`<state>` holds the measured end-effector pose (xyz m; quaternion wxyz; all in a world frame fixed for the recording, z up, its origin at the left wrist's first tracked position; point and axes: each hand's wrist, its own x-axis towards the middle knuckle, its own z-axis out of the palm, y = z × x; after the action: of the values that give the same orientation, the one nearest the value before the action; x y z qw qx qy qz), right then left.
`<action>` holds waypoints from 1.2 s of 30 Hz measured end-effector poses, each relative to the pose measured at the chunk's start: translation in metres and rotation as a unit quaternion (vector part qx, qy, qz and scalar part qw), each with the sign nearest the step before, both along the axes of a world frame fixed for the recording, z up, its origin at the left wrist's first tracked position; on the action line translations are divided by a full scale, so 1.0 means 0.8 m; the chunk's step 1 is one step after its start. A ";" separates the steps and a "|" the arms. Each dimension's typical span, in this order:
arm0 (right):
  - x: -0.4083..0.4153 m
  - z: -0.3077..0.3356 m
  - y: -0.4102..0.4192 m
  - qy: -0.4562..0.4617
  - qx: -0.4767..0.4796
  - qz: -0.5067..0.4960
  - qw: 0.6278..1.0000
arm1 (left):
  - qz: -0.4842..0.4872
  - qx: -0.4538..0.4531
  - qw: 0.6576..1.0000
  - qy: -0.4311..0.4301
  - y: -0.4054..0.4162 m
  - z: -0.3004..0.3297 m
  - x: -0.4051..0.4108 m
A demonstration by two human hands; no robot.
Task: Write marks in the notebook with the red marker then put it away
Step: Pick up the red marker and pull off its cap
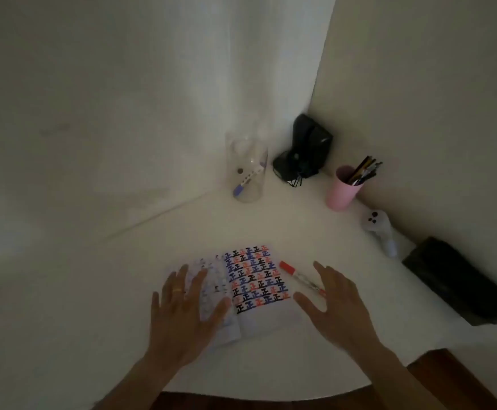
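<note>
The open notebook (256, 287) lies on the white table (270, 226) at lower centre of the frame, its right page filled with rows of red, blue and black marks. The left hand (182, 315) rests flat on the left page, fingers spread, holding nothing. The red marker (302, 279), capped, lies diagonally just right of the notebook. The right hand (337, 309) hovers open beside it, fingers spread, grasping nothing; its fingertips overlap the marker's lower end.

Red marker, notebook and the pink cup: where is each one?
red marker (300, 279), head view, on the middle of its barrel.
notebook (256, 279), head view, on the right-hand page with marks.
pink cup (343, 192), head view, on its outer wall.
</note>
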<state>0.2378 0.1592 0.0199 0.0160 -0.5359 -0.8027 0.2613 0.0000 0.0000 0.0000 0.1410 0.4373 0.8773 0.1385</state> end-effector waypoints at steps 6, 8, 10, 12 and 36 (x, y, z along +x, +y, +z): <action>-0.016 -0.112 -0.007 -0.025 0.116 0.062 0.991 | -0.010 0.052 0.996 0.075 -0.014 -0.103 0.017; -0.012 -0.136 -0.013 -0.032 0.185 0.074 0.980 | -0.007 0.075 0.992 0.102 -0.020 -0.119 0.022; -0.011 -0.148 -0.016 -0.017 0.226 0.062 0.972 | 0.007 0.090 0.989 0.119 -0.021 -0.124 0.024; -0.010 -0.151 -0.019 0.004 0.253 0.057 0.966 | 0.011 0.093 0.988 0.124 -0.021 -0.126 0.025; 0.058 -0.123 -0.138 0.043 0.316 0.063 0.946 | -0.097 0.060 0.960 0.255 -0.154 -0.094 0.080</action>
<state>0.2844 0.0485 -0.0787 0.2029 -0.4398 -0.8747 0.0177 0.0639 -0.1233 -0.0752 -0.1013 0.5491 0.8274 0.0598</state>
